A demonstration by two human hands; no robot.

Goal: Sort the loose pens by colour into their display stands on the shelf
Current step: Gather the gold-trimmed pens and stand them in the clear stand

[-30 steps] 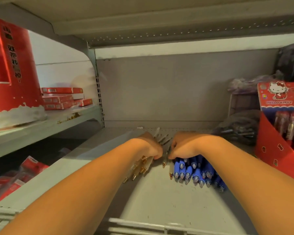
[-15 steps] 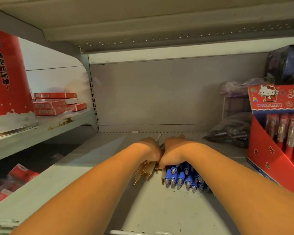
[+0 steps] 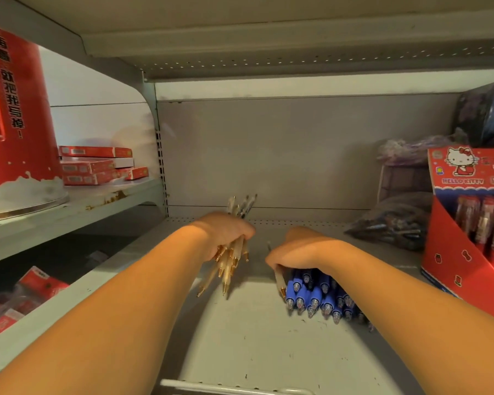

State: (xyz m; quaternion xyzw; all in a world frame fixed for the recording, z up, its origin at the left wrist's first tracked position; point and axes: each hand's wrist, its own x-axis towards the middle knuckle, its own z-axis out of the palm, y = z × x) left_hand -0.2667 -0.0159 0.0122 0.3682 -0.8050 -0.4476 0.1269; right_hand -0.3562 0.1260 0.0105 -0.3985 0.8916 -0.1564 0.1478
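Sorting looks half done: your left hand (image 3: 226,235) clutches the clear gold-tipped pens (image 3: 231,262) above the shelf (image 3: 268,352), your right hand (image 3: 300,252) grips the blue pens (image 3: 320,297) lying on it, neither bunch yet in the Hello Kitty display stand (image 3: 454,266).

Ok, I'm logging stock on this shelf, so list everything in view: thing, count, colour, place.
clear pens: bundle, clear with gold tips, in left hand
blue pens: pile, uncountable, blue, on shelf under right hand
lone clear pen: one, gold-tipped, left edge of blue pens
display stand: one, red, right, holds red pens
dark bag: one, rear right
purplish bag: one, above it
flat boxes: stack, red, on side shelf
tall carton: one, red, far left
packets: several, red, lower left
left hand: grips the clear pens
right hand: curled over blue pens; grip hidden
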